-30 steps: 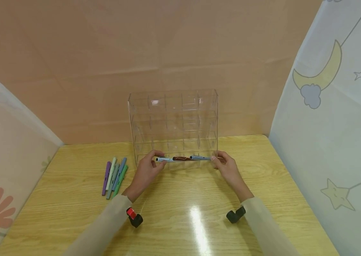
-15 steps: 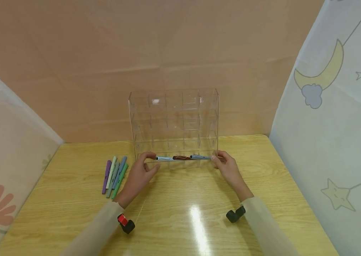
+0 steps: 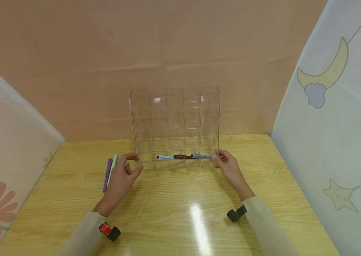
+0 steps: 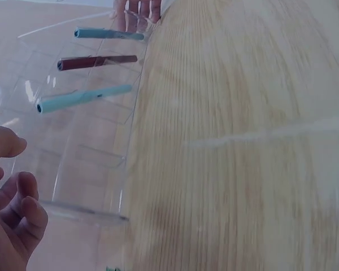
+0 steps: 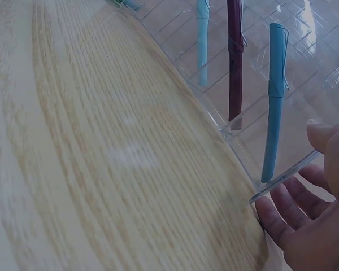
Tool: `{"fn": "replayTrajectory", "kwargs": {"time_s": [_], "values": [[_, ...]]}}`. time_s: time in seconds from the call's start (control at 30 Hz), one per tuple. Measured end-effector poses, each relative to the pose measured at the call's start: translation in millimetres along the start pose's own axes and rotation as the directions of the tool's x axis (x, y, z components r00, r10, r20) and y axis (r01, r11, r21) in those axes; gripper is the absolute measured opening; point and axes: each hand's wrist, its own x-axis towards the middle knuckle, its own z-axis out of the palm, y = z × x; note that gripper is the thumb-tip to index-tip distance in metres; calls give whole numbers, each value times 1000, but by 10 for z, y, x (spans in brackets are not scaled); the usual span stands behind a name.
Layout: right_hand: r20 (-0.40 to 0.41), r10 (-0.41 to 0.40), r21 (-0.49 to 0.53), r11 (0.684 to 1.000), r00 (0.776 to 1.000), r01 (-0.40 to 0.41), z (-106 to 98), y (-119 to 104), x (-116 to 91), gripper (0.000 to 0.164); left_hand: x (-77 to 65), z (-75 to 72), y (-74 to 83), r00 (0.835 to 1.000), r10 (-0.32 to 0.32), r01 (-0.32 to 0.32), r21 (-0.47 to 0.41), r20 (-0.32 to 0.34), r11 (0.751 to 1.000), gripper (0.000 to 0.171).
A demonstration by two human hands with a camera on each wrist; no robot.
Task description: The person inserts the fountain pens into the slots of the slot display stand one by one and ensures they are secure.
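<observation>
We see a clear rack [image 3: 132, 124] upright on the wooden table [image 3: 167, 217], before an orange-brown backdrop [image 3: 103, 53]; in its bottom row lie a light blue pen [image 3: 164, 157], a dark red pen [image 3: 183, 156] and a blue pen [image 3: 199, 156], from left to right, their capped ends toward the left in the head view; the right hand [image 3: 229, 169] pinches the rack's right side wall near the bottom front corner, thumb inside and fingers outside, close to the blue pen; the left hand [image 3: 119, 177] is at the rack's lower left corner, thumb and forefinger spread apart and holding nothing, though we cannot tell whether a fingertip touches the wall; just left of that hand we find a purple pen [image 3: 107, 176] and a pale green pen [image 3: 113, 165] on the table, the latter partly hidden; a green tip [image 3: 127, 164] shows beyond its fingers.
</observation>
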Motion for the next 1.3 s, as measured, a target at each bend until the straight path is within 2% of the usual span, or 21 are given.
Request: {"fn": "replayTrajectory", "kwargs": {"time_s": [0.1, 0.4, 0.53, 0.67, 0.9, 1.13, 1.3], "values": [[-1, 3, 3, 1000, 1000, -3, -2, 14, 1, 64, -20, -95, -62, 1000, 1, -1, 24, -18, 1000, 47], [10, -7, 6, 1000, 1000, 7, -10, 20, -5, 66, -99, -251, -180, 996, -64, 64, -7, -66, 998, 42], [2, 8, 7, 1000, 1000, -8, 3, -1, -5, 65, -95, -315, -202, 996, -53, 55, 29, -73, 998, 41], [-5, 17, 4, 1000, 1000, -17, 11, -5, -1, 64, -73, -408, -288, 995, -56, 61, 57, -83, 997, 45], [-5, 8, 10, 1000, 1000, -8, 4, -3, -9, 65, -56, -606, -472, 982, -151, 158, 54, -111, 986, 46], [-4, 17, 25, 1000, 1000, -17, 5, -37, -24, 64, 17, -754, -630, 971, -201, 208, 42, -133, 977, 45], [-3, 24, 38, 999, 1000, -23, 18, -41, -20, 64, 72, -808, -716, 950, -282, 291, 51, -135, 955, 49]]}}
